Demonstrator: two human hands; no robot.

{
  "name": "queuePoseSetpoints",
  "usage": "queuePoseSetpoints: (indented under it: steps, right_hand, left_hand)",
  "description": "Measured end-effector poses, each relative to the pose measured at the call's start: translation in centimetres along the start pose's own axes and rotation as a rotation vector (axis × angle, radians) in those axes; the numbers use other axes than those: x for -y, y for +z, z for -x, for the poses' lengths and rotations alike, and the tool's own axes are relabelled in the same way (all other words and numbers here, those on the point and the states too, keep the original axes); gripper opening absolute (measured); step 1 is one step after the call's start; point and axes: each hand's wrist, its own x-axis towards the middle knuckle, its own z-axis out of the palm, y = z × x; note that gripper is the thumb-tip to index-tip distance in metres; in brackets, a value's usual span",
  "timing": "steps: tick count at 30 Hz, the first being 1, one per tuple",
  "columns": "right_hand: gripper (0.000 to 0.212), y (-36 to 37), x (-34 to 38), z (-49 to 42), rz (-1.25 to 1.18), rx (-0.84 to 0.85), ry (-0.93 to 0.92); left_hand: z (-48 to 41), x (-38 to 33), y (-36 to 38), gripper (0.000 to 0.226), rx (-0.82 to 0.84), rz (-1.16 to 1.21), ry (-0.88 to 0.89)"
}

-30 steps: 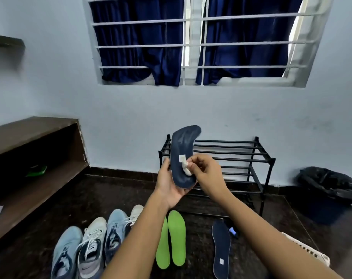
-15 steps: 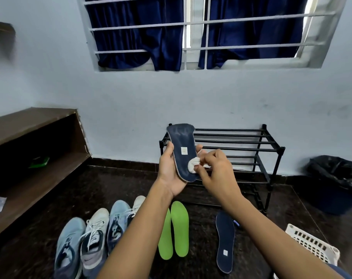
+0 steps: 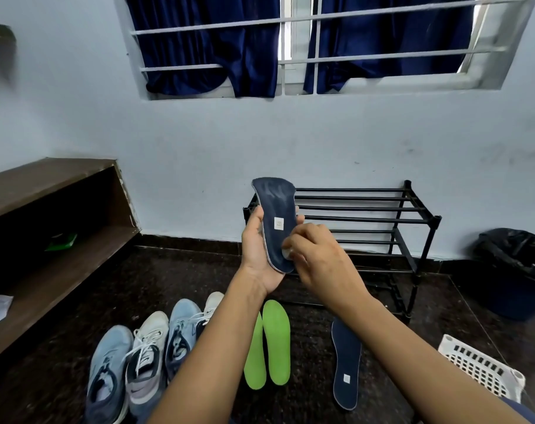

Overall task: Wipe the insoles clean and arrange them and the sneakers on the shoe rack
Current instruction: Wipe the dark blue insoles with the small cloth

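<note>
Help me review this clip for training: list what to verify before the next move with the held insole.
1. Left hand grips the held insole securely: ok.
2. Right hand pinches the white wipe against its heel end: ok.
3. Held insole wiped clean: cannot tell.
4. Navy floor insole, green insoles and sneakers on the shoe rack: not ok, all on the floor.
5. Shoe rack upright by the wall: ok.

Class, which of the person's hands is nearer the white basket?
Right. The right hand, pinching a wipe, is above-left of the basket; the left hand grips the insole farther left.
</note>
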Motion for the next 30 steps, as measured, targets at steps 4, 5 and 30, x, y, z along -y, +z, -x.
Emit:
queuePoseSetpoints:
  steps: [4,5,30]
  right_hand:
    - [0.009,0.3,-0.4,0.0,-0.034,-0.035,0.129]
    - [0.009,0.3,-0.4,0.0,-0.007,-0.049,0.146]
    - [0.009,0.6,1.5,0.2,-0.169,-0.028,0.329]
  left_hand:
    - [-0.4,-0.3,-0.2,0.055,0.042,0.061,0.011]
    - [-0.5,-0.3,-0.2,0.056,0.055,0.072,0.010]
    - [-0.3,0.8,-0.4,0.041,0.035,0.147,0.016]
